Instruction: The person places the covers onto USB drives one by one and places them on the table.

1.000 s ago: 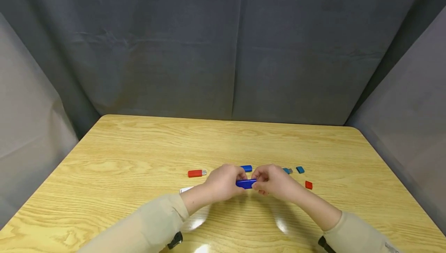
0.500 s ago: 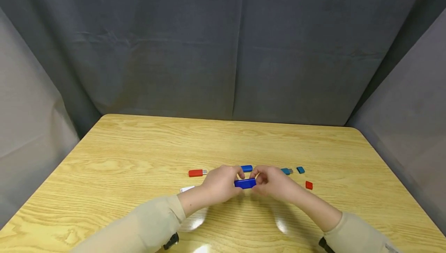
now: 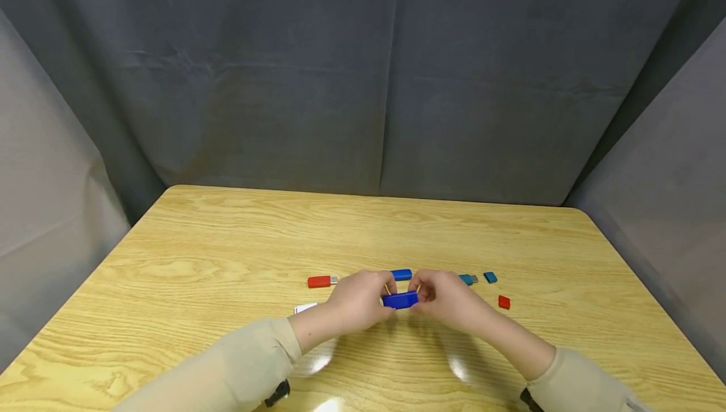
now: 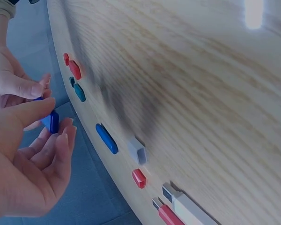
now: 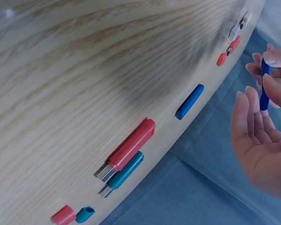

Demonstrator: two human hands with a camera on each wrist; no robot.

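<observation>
A dark blue USB flash drive (image 3: pixel 400 300) is held level above the table between both hands, with no metal plug showing. My left hand (image 3: pixel 357 302) pinches its left end between thumb and fingers. On its right end my right hand (image 3: pixel 445 298) has a matching pinch. Seen from the right wrist, the flash drive (image 5: pixel 264 84) is edge-on, and the right hand's (image 5: pixel 260 140) lower fingers spread beneath it. Just beyond the hands, another blue flash drive (image 3: pixel 401 274) lies on the wooden table (image 3: pixel 227 235), partly covered by the left hand in the head view.
Leftward lie a red flash drive (image 3: pixel 319 281), its red cap (image 4: pixel 139 178), a white flash drive (image 4: pixel 192 208) and a pale cap (image 4: pixel 137 151). Rightward are a second red flash drive (image 5: pixel 133 143), a teal one (image 5: pixel 126 168), a red cap (image 3: pixel 504 302) and a teal cap (image 3: pixel 490 277).
The held blue flash drive has tilted slightly, so more of its broad face shows in the head view. Both hands keep their hold in nearly the same place.
</observation>
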